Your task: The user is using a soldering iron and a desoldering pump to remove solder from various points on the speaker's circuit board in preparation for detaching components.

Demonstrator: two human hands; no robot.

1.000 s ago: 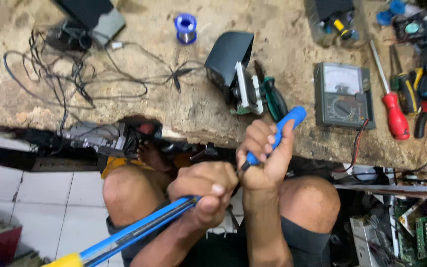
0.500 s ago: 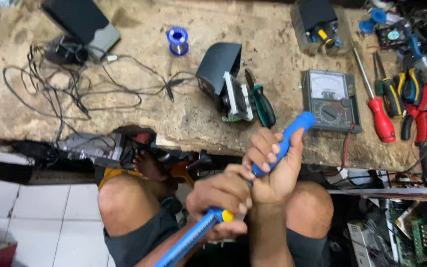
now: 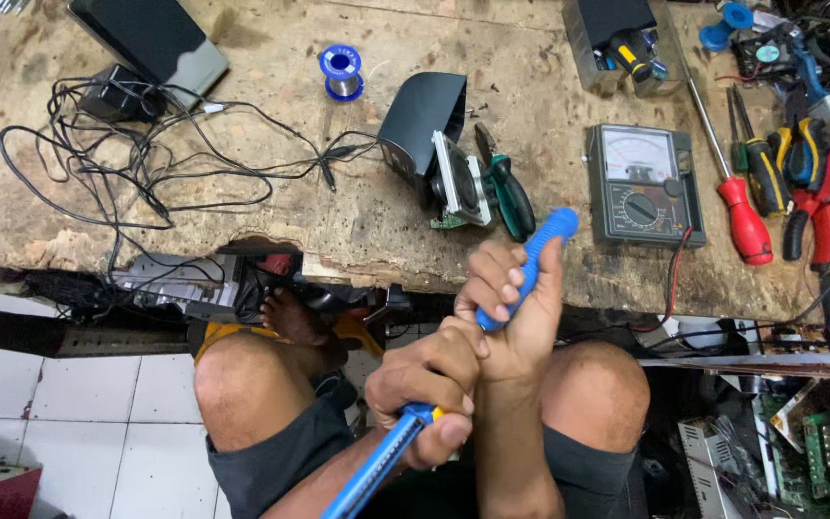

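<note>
I hold two blue-handled tools, one in each fist, low in the centre of the frame above my knees. My right hand [image 3: 511, 312] is wrapped tight around the upright blue handle [image 3: 535, 259]; my left hand [image 3: 429, 394] is clenched on the long blue tool [image 3: 381, 461] running to the bottom edge. On the workbench [image 3: 271, 58] above: one analog multimeter [image 3: 641, 187], one solder spool [image 3: 341, 69], one red screwdriver [image 3: 744, 223], one small black speaker [image 3: 429, 135], and tangled black cables [image 3: 136, 173] at left.
</note>
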